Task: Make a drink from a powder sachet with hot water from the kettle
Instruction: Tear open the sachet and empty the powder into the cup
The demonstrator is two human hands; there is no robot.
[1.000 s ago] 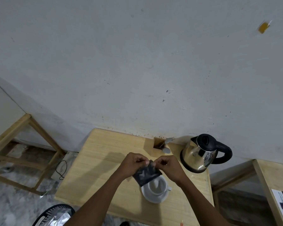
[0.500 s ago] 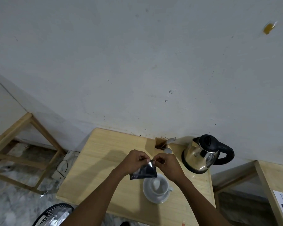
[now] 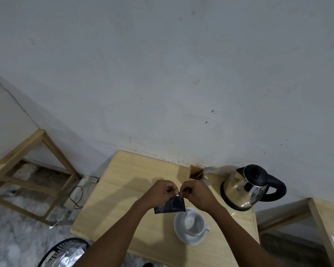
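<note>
From the head view, both hands meet above the table: the left hand and right hand each pinch the top corner of the dark sachet, which hangs down and leftward from that pinch. The cup sits on its saucer just below and right of the sachet, nearer the right hand. I'd say tearing comes next. The kettle waits further right.

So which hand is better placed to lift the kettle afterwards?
Probably the right hand: the kettle stands on its side, handle turned away to the right. The left hand would cross over the cup. Both pinch the sachet.
</note>
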